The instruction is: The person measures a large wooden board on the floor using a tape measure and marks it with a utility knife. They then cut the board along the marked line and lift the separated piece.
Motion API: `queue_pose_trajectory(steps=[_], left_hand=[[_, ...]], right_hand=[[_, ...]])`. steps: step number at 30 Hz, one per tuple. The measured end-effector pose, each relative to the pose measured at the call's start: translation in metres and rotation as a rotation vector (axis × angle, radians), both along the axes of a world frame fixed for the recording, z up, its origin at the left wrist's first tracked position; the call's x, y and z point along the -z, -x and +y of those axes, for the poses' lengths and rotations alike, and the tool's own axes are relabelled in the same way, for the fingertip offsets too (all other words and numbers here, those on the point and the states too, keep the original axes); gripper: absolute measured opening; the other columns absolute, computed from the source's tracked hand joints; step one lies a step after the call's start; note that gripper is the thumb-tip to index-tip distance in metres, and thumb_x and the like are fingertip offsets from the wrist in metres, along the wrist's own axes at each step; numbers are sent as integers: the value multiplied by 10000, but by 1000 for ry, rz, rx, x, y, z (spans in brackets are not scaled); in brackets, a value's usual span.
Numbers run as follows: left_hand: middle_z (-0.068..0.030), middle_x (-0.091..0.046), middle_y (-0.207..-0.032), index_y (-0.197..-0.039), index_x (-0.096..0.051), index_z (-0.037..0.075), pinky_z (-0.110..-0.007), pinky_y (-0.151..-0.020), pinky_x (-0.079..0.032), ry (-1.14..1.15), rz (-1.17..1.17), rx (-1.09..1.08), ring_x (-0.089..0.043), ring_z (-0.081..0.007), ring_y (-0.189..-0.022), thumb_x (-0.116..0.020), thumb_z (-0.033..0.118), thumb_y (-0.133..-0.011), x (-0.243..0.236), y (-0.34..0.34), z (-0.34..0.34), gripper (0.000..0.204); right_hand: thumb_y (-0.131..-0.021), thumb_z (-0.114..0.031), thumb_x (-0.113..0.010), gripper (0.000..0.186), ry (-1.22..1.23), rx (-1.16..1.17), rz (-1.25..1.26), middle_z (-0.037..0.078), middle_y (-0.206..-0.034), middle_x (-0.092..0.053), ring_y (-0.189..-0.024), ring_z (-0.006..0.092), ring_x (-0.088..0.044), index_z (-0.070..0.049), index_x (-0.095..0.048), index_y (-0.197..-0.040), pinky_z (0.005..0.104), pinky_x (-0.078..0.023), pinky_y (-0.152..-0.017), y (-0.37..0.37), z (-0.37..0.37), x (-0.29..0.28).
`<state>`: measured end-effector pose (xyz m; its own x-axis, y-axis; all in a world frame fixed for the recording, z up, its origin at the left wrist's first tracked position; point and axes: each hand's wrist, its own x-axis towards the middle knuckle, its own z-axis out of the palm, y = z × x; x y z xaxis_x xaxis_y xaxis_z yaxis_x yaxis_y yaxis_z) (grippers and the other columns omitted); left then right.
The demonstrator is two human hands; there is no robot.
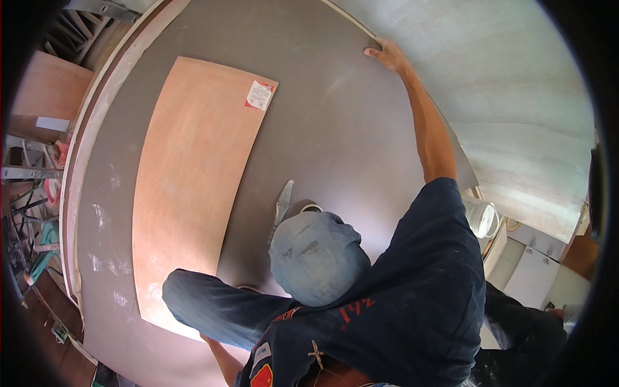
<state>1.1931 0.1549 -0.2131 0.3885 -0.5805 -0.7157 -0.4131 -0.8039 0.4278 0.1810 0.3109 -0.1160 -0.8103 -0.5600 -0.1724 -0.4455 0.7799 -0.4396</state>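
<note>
My right hand (385, 55) is at the far edge of a large grey board (322, 129), its thumb lying on the surface and its fingers curled over the rim, partly hidden. A long reddish-brown plywood panel (193, 155) lies on the board to my left, with a red-and-white label (259, 95) at its far corner. Low by the panel's near end, my left hand (209, 340) touches or is close to its edge; my left knee and the panel hide most of its fingers. A narrow grey blade-like tool (283, 205) lies beside my right knee (316, 258).
A pale greenish panel (516, 84) rises along the right. Beyond my right arm stands a white bucket (480, 218). Dark dusty trousers (516, 322), apparently another person's, show at lower right. A ladder (32, 173) and clutter lie past the board's left edge.
</note>
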Motion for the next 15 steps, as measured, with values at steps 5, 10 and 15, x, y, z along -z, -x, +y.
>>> queue_pose_trajectory(steps=[5, 10, 15], left_hand=[[-92, -613, -902, -1046, -598, 38, -342, -636, -491, 2, 4, 1, -577, -206, -756, -591, 235, -837, 2, 3, -6, 288], [-95, -618, -910, -1060, -598, 35, -343, -639, -494, -8, 6, -11, -583, -209, -762, -595, 229, -831, 2, 3, -5, 300], [-97, -622, -918, -1074, -598, 32, -343, -642, -497, -10, 10, -2, -588, -211, -767, -600, 223, -826, 0, 5, -15, 313]], right_hand=[[-823, -303, -687, 633, 100, -35, -155, 164, -1255, -579, -1182, 296, -525, 40, -477, -1311, 362, -385, -1000, 15, 14, 9], [-823, -298, -687, 538, 65, -9, -161, 167, -1116, -634, -1068, 279, -576, 21, -548, -1233, 366, -418, -928, -4, 1, -11], [-779, -340, -712, 530, -138, 91, 182, 240, -1085, -624, -1035, 345, -597, 37, -602, -1136, 418, -458, -858, -4, -3, 5]])
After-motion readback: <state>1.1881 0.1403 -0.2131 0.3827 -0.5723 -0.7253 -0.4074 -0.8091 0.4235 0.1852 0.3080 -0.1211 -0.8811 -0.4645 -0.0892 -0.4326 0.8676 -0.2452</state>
